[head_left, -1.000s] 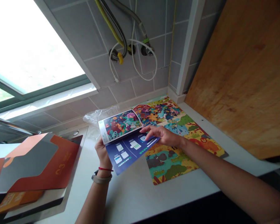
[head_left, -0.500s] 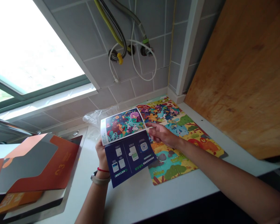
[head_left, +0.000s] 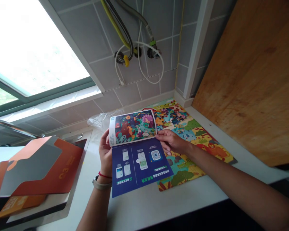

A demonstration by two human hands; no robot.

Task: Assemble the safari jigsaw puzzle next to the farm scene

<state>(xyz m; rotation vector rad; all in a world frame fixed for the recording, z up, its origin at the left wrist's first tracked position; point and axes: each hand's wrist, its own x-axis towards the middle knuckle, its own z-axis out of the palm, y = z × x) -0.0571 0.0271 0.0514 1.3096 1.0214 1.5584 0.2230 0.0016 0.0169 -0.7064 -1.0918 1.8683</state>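
Note:
An open booklet (head_left: 135, 128) is held up over the white counter, its upper page a colourful animal picture and its lower page dark blue with QR code and phone pictures. My left hand (head_left: 106, 154) grips its left edge, the fingers partly hidden behind it. At the right edge, near the fold, my right hand (head_left: 172, 141) pinches the booklet between thumb and fingers. Beyond and under my right hand lies a colourful animal puzzle (head_left: 207, 146), with a pile of loose puzzle pieces (head_left: 174, 115) on its far part.
Crumpled clear plastic (head_left: 100, 120) lies behind the booklet. An orange and grey box (head_left: 69, 170) stands at the left by a metal sink edge. A wooden board (head_left: 250, 83) rises at the right. Hoses and a white cable (head_left: 163, 69) hang on the tiled wall.
The booklet has shifted slightly right and its lower page has swung to face me more squarely. My right hand has moved a little right, now holding the edge near the fold.

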